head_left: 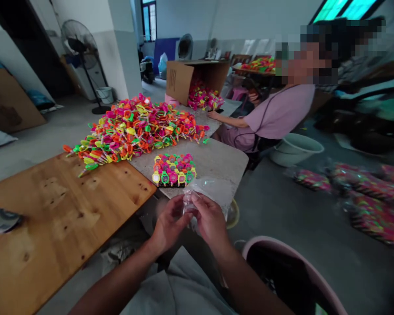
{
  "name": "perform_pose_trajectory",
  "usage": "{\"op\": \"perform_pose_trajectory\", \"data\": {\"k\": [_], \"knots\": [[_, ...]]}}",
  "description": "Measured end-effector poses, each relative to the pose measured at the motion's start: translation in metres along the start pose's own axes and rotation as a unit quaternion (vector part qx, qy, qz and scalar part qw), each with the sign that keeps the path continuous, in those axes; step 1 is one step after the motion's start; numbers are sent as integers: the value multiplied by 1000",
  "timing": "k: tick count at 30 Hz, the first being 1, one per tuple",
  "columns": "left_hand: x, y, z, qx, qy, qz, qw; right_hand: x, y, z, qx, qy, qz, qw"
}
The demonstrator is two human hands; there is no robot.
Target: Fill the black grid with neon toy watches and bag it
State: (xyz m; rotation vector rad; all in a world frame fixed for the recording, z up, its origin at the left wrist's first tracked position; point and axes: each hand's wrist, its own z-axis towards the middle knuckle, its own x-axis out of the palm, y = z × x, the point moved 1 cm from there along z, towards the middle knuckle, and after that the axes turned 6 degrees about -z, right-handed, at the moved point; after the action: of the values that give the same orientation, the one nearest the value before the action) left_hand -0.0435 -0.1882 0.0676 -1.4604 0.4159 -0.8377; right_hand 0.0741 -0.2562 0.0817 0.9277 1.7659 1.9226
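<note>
Both my hands hold a clear plastic bag (205, 187) in front of my lap. My left hand (170, 221) pinches its near left edge, while the fingers of my right hand (211, 216) close on the same edge from the other side. The rest of the bag spreads away over the grey table corner. Just beyond my hands stands a block of bright toy watches (173, 168), set in rows in a black tray (170, 184). Past it rises a large loose heap of similar watches (134, 127) in pink, orange, green and yellow.
A wooden board (52, 218) lies left, with a can (1, 220) on it. Beyond the heap, a cardboard box (180, 83) spills more watches. A person (279, 109) sits at right. Bagged watch packs (377, 214) lie on the floor; a pink-rimmed bin (259, 243) stands near my right arm.
</note>
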Motion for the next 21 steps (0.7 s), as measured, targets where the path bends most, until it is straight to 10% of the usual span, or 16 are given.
{"op": "perform_pose_trajectory", "data": {"k": [14,21], "knots": [[-17,-11,15,-65,-22,-72,995,-6,20,24,-74,-96,-136,983],[-17,-22,21,-54,-135,-179,973,-2,13,-2,-251,-44,-390,885]]}}
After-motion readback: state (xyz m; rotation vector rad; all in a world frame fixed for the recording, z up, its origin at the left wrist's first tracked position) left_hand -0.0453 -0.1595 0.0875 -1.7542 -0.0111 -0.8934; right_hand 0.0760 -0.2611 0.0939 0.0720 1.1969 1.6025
